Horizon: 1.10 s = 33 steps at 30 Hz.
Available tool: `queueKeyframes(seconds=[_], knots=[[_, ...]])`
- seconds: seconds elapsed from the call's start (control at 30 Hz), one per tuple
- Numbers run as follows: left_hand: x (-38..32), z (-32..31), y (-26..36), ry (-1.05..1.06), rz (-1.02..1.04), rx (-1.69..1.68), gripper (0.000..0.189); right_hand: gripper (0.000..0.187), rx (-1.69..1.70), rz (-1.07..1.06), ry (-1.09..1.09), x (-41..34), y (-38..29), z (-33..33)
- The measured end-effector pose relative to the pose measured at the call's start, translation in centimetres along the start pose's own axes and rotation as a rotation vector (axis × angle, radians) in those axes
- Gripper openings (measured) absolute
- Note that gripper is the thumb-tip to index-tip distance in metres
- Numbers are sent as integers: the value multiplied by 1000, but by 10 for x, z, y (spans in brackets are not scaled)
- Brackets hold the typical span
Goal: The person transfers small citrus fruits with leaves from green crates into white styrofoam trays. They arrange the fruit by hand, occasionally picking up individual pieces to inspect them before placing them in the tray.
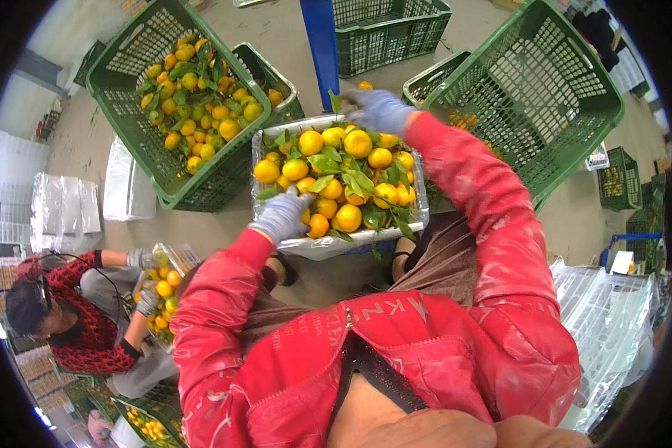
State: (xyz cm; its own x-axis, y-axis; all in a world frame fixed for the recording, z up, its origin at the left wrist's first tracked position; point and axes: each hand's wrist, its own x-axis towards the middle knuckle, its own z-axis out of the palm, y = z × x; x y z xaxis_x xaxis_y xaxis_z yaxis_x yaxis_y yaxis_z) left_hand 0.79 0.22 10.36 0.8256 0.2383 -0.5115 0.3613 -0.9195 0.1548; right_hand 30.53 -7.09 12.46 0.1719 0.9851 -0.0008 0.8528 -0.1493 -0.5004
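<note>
A shallow crate lined with clear plastic (319,246) stands before me, heaped with leafy mandarins (348,217). My left hand (280,217), in a pale knit glove, lies at the crate's near left corner. Its fingers touch the fruit there; whether they grip one is unclear. Over the far right rim, my right hand (382,111) is gloved too and blurred by motion. A green leaf (335,102) shows by its fingertips, and I cannot make out whether the hand holds anything. Beyond the hand, a single mandarin (365,85) is visible.
A large green basket (201,193) of mandarins tilts at the left. Another green basket (537,101) leans at the right, with a blue post (320,50) between them. A co-worker (84,313) handles fruit at lower left. Stacked clear plastic trays (605,330) lie right.
</note>
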Motion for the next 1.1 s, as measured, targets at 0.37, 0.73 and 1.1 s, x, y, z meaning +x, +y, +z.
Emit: queueKeyframes(seconds=[0.37,0.73,1.1], knots=[[-75,28,-87,811,-588,-546,32,39,-135,326,-206,-111,203,142],[-21,27,-75,683,-825,-713,44,28,-532,-149,-328,-111,277,148],[114,93,-133,508,-609,-1070,38,20,772,648,-95,-151,196,126]])
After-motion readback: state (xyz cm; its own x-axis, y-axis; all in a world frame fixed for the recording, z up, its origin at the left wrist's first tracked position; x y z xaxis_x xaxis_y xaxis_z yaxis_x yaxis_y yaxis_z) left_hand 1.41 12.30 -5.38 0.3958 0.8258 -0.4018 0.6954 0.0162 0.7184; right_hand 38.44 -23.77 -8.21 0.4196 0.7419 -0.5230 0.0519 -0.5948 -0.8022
